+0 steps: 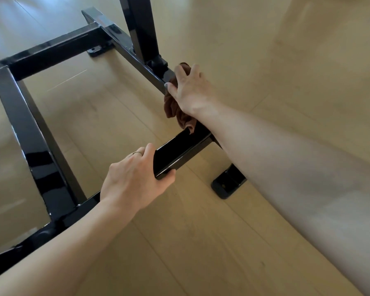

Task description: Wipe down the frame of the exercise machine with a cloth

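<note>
**Base Frame Wipe-Down: Lower Rail Pass in Progress**

A pale wood-plank floor [222, 231] is filling the room around us, and the black steel frame [28, 133] of the exercise machine is standing directly on it. We are working at floor level, on the base section.

Step in hand: we are wiping the long lower rail [124, 44] that is running away from us toward the upright post [140, 28]. Our right hand [190, 88] is gripping the brown cloth [175, 113], with its fingers [181, 71] curled over the cloth and pressing it onto the top of the rail just short of the post's foot. A loose tail of the cloth is hanging down beside the rail. Our left hand [135, 178] is gripping the open end of the near crossbar [177, 152], with thumb and fingers wrapped around the bar's end, apparently bracing the frame.

Next move, as we are judging it: we are likely needing to draw the cloth along the rail, keeping steady downward pressure, then work around the post's bracket, where the joint will be calling for a tighter fold.

Limits of view: the post is being cut off at the top edge, so the upper machine is unseen. Our right forearm is covering part of the rail and crossbar joint. The rail's underside and far face are hidden, and we cannot tell whether dust remains on the glossy paint.
</note>
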The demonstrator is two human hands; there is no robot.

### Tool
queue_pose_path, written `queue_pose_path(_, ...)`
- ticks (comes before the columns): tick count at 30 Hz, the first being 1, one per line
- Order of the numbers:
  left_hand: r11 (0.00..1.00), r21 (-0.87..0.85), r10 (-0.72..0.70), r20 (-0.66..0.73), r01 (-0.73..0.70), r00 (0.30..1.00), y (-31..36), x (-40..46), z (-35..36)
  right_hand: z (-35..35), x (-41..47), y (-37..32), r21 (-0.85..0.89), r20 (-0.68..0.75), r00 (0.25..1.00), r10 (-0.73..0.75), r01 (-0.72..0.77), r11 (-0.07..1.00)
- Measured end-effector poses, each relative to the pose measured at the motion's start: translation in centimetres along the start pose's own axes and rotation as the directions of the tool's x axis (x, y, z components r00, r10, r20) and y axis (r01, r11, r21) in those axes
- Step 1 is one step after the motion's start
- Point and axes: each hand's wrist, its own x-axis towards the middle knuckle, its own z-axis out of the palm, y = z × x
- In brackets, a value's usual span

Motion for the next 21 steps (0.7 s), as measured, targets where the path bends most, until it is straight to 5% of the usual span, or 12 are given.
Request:
queue_pose_path(6,1.0,-0.011,-0.003,-0.019,0.002,1.0,0.2,-0.5,-0.2,-3.1,-11.5,5.8,0.216,-0.011,0.997,0.082,-0.078,0.973)
queue_pose_path(11,1.0,-0.031,-0.006,-0.023,0.005,1.0,0.2,-0.7,-0.1,-4.3,-19.8,8.8,0.18,-0.061,0.994,0.089,-0.077,0.981)
queue_pose_path(21,1.0,0.006,0.006,-0.016,-0.005,1.0,0.2,-0.1,0.3,-1.4,-7.5,4.5,0.224,-0.058,0.997,0.043,-0.029,0.974)
